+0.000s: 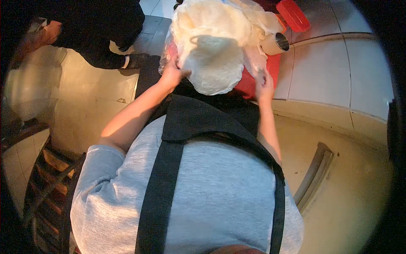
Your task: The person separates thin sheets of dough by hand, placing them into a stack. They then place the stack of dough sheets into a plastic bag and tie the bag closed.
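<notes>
Straight ahead of the person's chest, a white bundle (211, 55) of soft, crinkled material wrapped in thin clear film sits on top of a red tub (253, 86), raised above the tiled floor (325, 72). At the bundle's near left edge, the left hand (171, 75) has its grip closed, fingers pinched onto the film where a rounded white lobe hangs toward the body. The right hand (264, 84) is raised against the film on the bundle's right side, fingers pointing up and touching it; whether that grip is closed on the film or only resting there cannot be told. Just beyond the right hand, a shiny metal cup (278, 42) lies tilted against the bundle with its open mouth turned to the right, and a red lid (293, 15) lies past it. The person wears a grey T-shirt (211, 190) under a black apron (190, 118) with straps over both shoulders. To the far left, another person in dark clothes (101, 29) stands on the tiles, one dark shoe (139, 60) near the bundle. A dark wooden rack (46, 182) stands low on the left.
</notes>
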The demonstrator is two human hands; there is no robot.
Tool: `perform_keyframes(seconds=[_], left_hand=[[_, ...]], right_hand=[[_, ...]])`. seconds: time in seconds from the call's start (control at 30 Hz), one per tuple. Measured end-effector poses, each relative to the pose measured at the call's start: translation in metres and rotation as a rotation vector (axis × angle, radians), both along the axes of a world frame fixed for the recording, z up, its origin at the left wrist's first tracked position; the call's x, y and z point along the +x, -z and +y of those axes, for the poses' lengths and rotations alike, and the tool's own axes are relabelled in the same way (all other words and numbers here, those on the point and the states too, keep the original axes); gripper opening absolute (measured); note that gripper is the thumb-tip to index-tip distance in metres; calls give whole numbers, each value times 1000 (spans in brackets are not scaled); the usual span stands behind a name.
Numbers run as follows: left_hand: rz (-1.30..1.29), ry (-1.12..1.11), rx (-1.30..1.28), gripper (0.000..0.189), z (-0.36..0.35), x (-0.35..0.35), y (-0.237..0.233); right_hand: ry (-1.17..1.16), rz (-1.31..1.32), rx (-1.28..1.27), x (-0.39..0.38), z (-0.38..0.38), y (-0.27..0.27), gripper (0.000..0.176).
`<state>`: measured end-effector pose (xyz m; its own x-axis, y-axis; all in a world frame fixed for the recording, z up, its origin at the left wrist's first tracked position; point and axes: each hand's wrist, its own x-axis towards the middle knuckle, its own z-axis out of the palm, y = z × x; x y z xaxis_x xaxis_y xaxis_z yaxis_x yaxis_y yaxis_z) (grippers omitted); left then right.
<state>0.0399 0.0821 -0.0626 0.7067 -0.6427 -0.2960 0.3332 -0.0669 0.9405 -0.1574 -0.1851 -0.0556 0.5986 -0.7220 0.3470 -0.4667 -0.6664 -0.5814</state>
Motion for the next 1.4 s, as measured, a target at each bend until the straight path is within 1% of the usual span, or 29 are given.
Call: perform_keyframes(seconds=[0.07, 0.13, 0.17, 0.27, 0.37, 0.47, 0.57, 0.67, 0.77, 0.87, 0.97, 1.03, 1.07, 1.17, 1.27, 1.3, 1.37, 1.4], left_hand=[[71, 52, -71, 52, -1, -1, -3], [86, 94, -125, 42, -4, 2, 2], [104, 89, -111, 40, -3, 1, 0], [134, 82, -96, 32, -3, 2, -6], [232, -9, -120, 29, -2, 0, -6], [288, -12, -145, 25, 1, 1, -1], [245, 74, -188, 27, 3, 5, 8], [190, 113, -140, 28, 1, 7, 13], [253, 91, -145, 29, 2, 7, 10], [256, 53, -143, 29, 2, 6, 8], [205, 69, -108, 30, 1, 7, 11], [137, 112, -167, 32, -4, 5, 19], [102, 133, -197, 33, -6, 3, 14], [-26, 87, -153, 33, -7, -9, 0], [-92, 142, -32, 34, -5, -4, 1], [-65, 155, -44, 34, -4, -3, 0], [-15, 182, -69, 34, -3, 0, -7], [87, 153, -114, 34, -3, -1, -13]], right_hand=[[-177, -76, 238, 16, 42, -17, 28], [-272, 9, 326, 32, 74, -33, 27], [-323, 51, 370, 39, 85, -36, 26], [-423, -4, 345, 56, 103, -33, 25], [-475, 61, 295, 64, 108, -35, 25], [-483, 56, 329, 71, 113, -37, 25], [-510, 78, 292, 76, 122, -40, 25], [-568, 65, 312, 80, 125, -35, 26], [-583, 60, 326, 85, 130, -33, 28], [-552, 96, 364, 85, 139, -36, 30], [-513, 94, 344, 84, 145, -32, 30], [-478, 77, 383, 86, 146, -22, 29], [-461, 67, 402, 87, 146, -21, 28], [-443, 42, 480, 86, 144, -23, 26], [-453, -6, 519, 84, 144, -25, 24], [-425, -10, 546, 82, 140, -21, 22], [-367, -20, 599, 74, 129, -11, 24], [-365, 183, 830, 67, 124, -10, 30]])
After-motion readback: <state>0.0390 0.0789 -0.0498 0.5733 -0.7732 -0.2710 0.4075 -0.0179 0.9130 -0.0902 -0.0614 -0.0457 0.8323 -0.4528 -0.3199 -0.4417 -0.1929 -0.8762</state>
